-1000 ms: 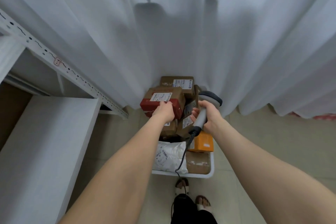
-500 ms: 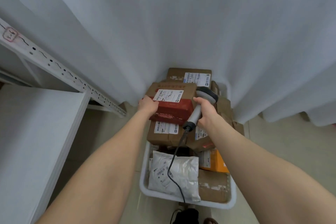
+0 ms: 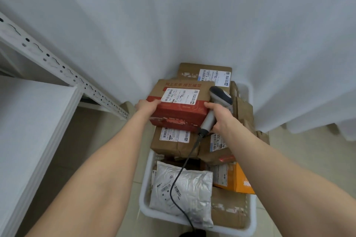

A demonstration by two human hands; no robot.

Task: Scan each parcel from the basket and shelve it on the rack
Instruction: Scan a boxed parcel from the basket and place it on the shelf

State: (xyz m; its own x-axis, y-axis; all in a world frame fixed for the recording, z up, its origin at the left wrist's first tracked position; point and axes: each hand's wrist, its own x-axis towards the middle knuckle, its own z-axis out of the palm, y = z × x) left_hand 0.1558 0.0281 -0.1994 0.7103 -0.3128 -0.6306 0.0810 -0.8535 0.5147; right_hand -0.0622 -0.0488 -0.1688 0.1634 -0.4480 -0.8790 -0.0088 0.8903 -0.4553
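Item: red-and-brown carton (image 3: 181,109), white label up, topmost over the brown parcels stacked at the far end of the white basket (image 3: 146,204); resting or lifted, I cannot tell.
My left hand (image 3: 147,107): fingers curled on the carton's left end.
My right hand (image 3: 219,119): wrapped round the barcode scanner (image 3: 221,96) handle, one fingertip against the carton's right end.
Scanner cable (image 3: 179,179): trails over a silver mailer bag (image 3: 192,192).
White rack (image 3: 63,71): left of the basket.

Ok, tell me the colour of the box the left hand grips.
The box is red and brown; head view.
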